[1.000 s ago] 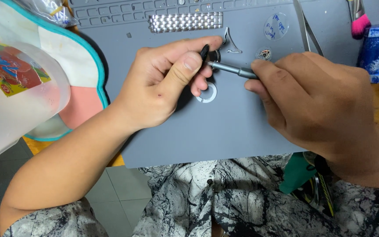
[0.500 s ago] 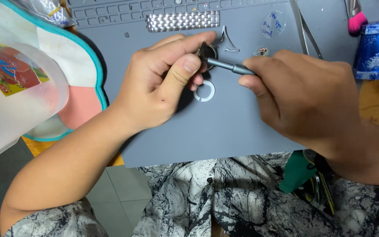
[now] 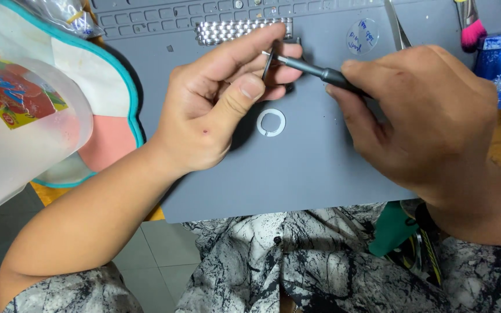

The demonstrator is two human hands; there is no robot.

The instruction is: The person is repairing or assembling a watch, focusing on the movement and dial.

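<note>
Both hands (image 3: pixel 221 110) lifted screwdriver (image 3: pixel 320 72) above ring (image 3: pixel 271 122).

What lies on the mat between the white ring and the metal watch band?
In the head view, the left hand pinching a small dark part sits between the white ring and metal watch band.

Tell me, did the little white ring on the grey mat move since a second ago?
No. The white ring lies on the same patch of the grey mat, just below the metal watch band, as before.
</note>
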